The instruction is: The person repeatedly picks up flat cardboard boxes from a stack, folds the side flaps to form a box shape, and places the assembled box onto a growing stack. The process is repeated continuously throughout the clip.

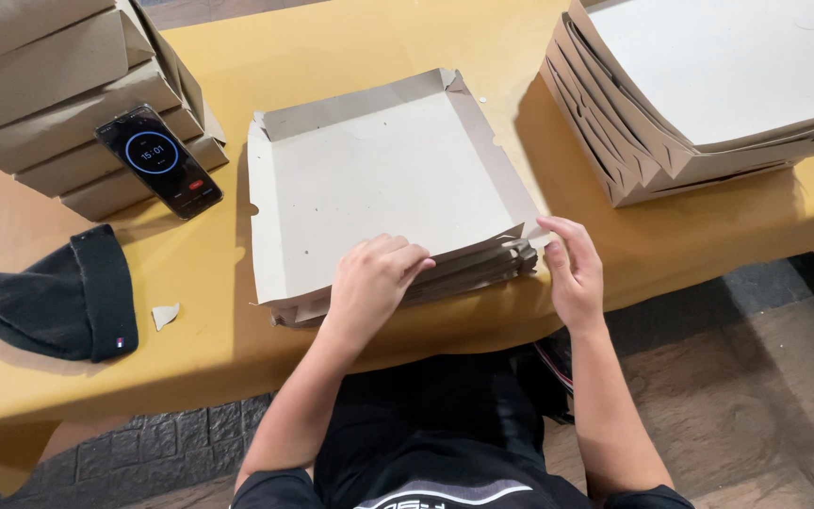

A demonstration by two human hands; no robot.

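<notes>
**Hands working a cardboard tray stack**

Head view: left hand [372, 278] is pressing curled fingers on the folded cardboard tray [383, 179]; right hand [572, 269], fingers loosely spread, is touching the stack's corner. Phone [159, 160], black beanie [63, 294], box stacks [708, 94] are flanking; yellow table [350, 38], stone floor.

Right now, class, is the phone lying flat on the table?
No: the phone leans tilted against the stack of folded boxes, with only its lower end near the table.
</notes>
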